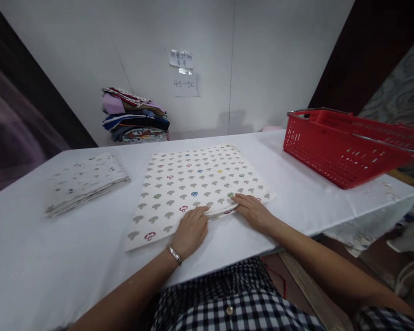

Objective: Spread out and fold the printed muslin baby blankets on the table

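Note:
A folded white cloth with a mushroom print (196, 184) lies flat in the middle of the white table (55, 276). My left hand (190, 231), with a bracelet at the wrist, rests on the cloth's near edge with its fingers curled over the fold. My right hand (253, 211) lies beside it on the same near edge, fingers bent and pressing at the cloth's right corner. The two hands almost meet where the edge lifts slightly.
Another folded printed cloth (84, 181) lies on the table's left. A stack of folded coloured fabrics (134, 116) stands at the back against the wall, under two paper notes (183, 73). A red plastic shopping basket (348, 142) sits on the table's right end.

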Demonstrator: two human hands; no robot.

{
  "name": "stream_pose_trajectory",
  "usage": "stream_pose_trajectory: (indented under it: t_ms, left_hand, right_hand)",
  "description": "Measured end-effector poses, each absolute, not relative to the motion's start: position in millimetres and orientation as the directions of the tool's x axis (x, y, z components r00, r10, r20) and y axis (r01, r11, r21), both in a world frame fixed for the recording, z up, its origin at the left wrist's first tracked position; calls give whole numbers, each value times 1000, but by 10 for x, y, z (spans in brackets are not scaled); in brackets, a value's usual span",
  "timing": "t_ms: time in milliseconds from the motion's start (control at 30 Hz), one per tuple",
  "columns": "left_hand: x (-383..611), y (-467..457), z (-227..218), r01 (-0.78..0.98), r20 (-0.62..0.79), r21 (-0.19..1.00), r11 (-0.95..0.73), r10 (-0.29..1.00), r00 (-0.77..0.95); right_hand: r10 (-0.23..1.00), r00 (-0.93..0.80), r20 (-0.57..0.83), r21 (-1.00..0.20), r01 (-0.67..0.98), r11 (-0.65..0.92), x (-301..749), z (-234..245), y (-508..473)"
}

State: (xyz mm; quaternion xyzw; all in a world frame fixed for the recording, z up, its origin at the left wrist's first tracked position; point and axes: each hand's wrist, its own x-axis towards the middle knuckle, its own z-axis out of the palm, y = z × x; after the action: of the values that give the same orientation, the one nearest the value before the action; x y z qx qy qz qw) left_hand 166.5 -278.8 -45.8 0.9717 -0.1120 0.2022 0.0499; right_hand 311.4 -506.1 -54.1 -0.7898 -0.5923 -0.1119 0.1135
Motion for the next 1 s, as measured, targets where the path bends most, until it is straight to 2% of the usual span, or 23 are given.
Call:
stream_pose_trajectory:
  t_ms: [167, 400, 500, 800, 1000]
  left_hand:
    - [1664, -2817, -458, -288, 396, -111, -951, -308, 865]
    - [1832, -2941, -480, -316, 386, -175, -933, -360, 849]
    - [1984, -3078, -479, -320, 425, -216, -923, -383, 820]
    - [2125, -3219, -504, -385, 539, -230, -894, -447, 714]
    - [2086, -3207, -460, -421, 498, -156, -894, -439, 748]
  right_hand:
    - [903, 288, 319, -69, 957, -281, 3107, -530, -5102]
    - [892, 304, 335, -130, 952, -276, 3122, -504, -5043]
    - [888, 315, 335, -145, 949, -282, 3119, -480, -5028]
    - [887, 287, 361, -301, 936, -180, 3089, -370, -5066]
    - [911, 267, 314, -199, 957, -212, 3084, -440, -5063]
